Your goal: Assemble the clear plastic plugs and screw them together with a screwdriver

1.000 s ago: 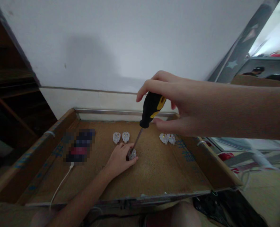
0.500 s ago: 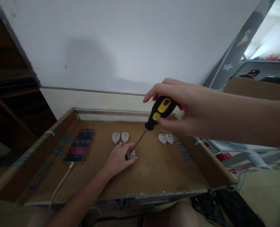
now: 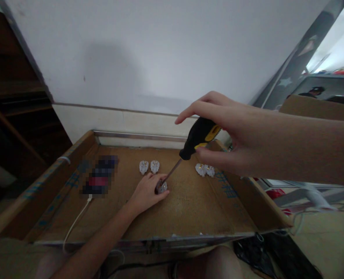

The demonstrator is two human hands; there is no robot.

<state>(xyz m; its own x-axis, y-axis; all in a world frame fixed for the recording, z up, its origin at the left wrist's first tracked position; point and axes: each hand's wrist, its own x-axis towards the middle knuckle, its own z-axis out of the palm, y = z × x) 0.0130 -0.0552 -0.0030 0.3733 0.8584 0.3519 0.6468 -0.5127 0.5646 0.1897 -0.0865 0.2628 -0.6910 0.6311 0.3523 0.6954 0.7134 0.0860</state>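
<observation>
My left hand (image 3: pixel 145 193) rests on the cardboard tray floor, its fingers closed round a small clear plastic plug (image 3: pixel 161 187). Raised above the tray, my right hand (image 3: pixel 222 131) grips the black and yellow handle of a screwdriver (image 3: pixel 195 138). The metal shaft slants down to the left and its tip sits on the plug. A pair of clear plugs (image 3: pixel 149 166) lies just behind my left hand. Another pair of clear plugs (image 3: pixel 205 170) lies at the right, under my right hand.
The work sits in a shallow cardboard tray (image 3: pixel 73 155) with raised sides, against a white wall. A blurred dark object (image 3: pixel 100 180) with a white cable (image 3: pixel 76 221) lies at the tray's left. A person is in the far right background.
The screwdriver handle has turned in my right hand, with the yellow patch shifting round, and it leans further to the right. My left hand has stayed on the plug.
</observation>
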